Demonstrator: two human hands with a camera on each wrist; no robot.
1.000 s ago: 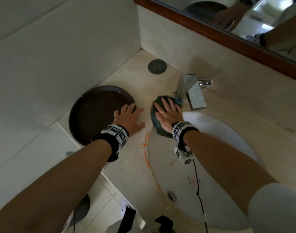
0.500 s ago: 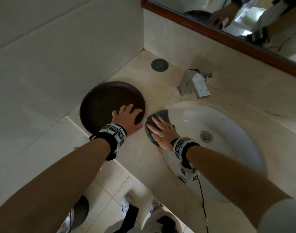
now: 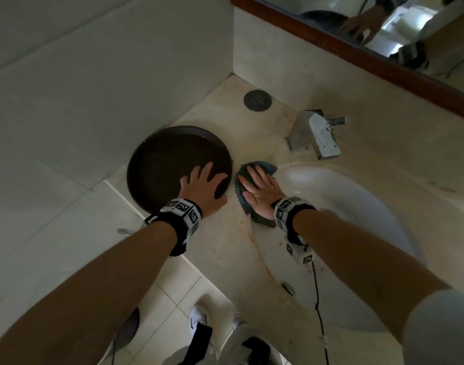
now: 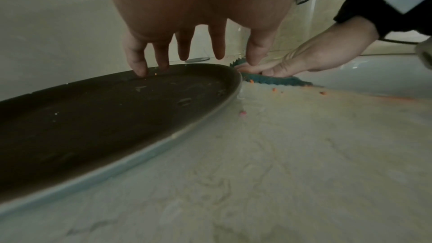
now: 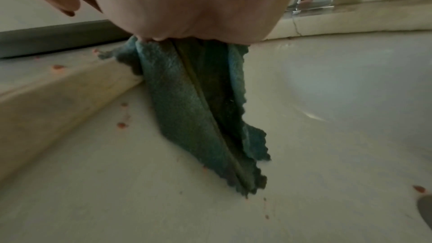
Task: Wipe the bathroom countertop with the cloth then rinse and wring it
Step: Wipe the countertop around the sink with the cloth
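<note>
Cloth (image 3: 242, 180), teal with a scalloped edge, lay at the centre of the head view on the countertop (image 3: 225, 248), draped over the rim of the white sink (image 3: 357, 206); in the right-wrist view it hung down the basin wall. The right hand (image 3: 261, 192) pressed flat on it, fingers straight and spread. The left hand (image 3: 201, 188), fingers spread and relaxed, rested on the near edge of the dark round tray (image 3: 167, 164) at centre left, its fingertips touching the tray's rim in the left-wrist view. Orange specks (image 4: 274, 90) dotted the counter beside the cloth. A chrome faucet (image 3: 316, 134) stood at upper right. The wristbands (image 3: 182, 209) carried black-and-white square markers; no readable writing showed anywhere.
</note>
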